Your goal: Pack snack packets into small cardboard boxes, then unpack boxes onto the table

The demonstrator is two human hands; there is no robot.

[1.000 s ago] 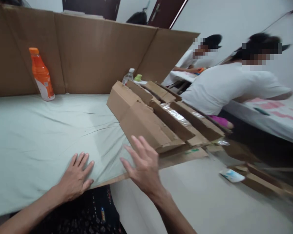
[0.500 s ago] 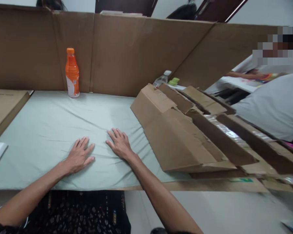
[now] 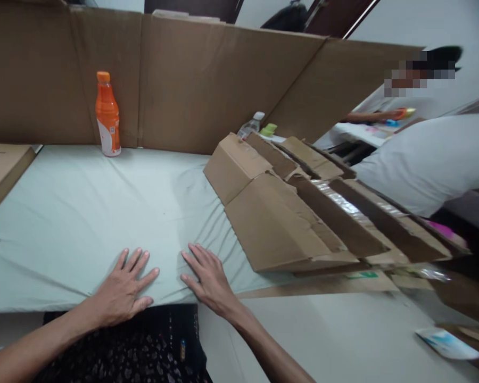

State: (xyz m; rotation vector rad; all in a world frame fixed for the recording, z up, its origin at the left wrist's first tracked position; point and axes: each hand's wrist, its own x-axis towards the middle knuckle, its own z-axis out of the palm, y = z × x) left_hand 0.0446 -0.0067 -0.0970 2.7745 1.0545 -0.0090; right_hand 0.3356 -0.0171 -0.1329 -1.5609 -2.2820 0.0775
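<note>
Both hands [image 3: 163, 284] lie flat on the pale green cloth [image 3: 80, 213]

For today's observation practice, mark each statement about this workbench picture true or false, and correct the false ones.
1. Both hands lie flat, palms down, on the cloth. True: the left hand and right hand rest open near its front edge.
2. The right hand grips the orange bottle. False: the bottle stands upright, untouched, at the back by the cardboard wall.
3. The box stack lies to the right of the hands. True.
4. The left hand holds a box. False: it holds nothing.
5. A clear bottle shows behind the box stack. True.
</note>
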